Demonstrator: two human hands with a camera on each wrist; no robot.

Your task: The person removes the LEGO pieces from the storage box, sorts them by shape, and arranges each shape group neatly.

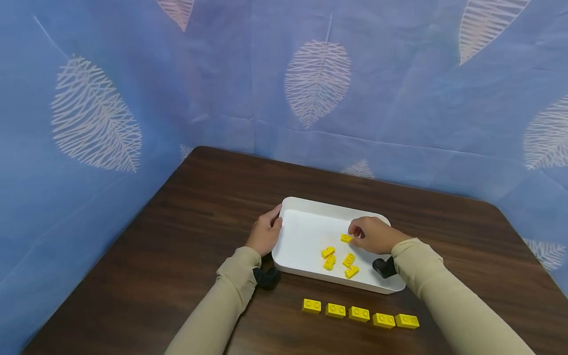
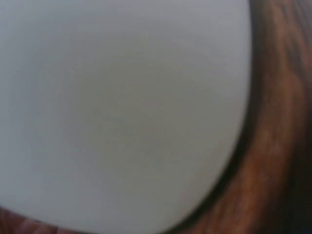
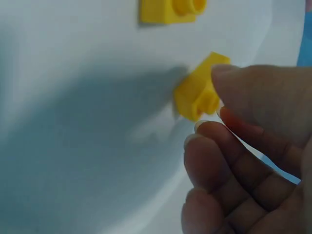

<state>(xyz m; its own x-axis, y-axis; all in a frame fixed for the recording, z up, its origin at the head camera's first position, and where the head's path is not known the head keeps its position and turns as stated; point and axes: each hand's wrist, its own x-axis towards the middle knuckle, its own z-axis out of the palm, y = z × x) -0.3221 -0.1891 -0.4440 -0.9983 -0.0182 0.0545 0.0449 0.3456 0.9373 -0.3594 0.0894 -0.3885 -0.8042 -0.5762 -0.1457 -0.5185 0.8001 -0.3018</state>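
Note:
My left hand point(image 1: 265, 233) grips the left rim of a white tray point(image 1: 295, 246). In the left wrist view the tray's pale side point(image 2: 126, 112) fills most of the frame, and a bit of hand point(image 2: 24, 224) shows at the lower left. Inside the tray, my right hand point(image 1: 374, 234) pinches a yellow toy brick point(image 1: 346, 238) between thumb and index finger. The right wrist view has this brick point(image 3: 200, 90) partly behind the thumb, with the other fingers curled below. Several loose yellow bricks point(image 1: 348, 260) lie nearby on the tray floor.
A row of several yellow two-stud bricks point(image 1: 359, 314) runs along the dark wooden table point(image 1: 191, 256) in front of the tray. Blue cloth with white leaf patterns point(image 1: 248, 64) hangs behind and to the left. Black wrist devices point(image 1: 384, 267) sit close to the tray.

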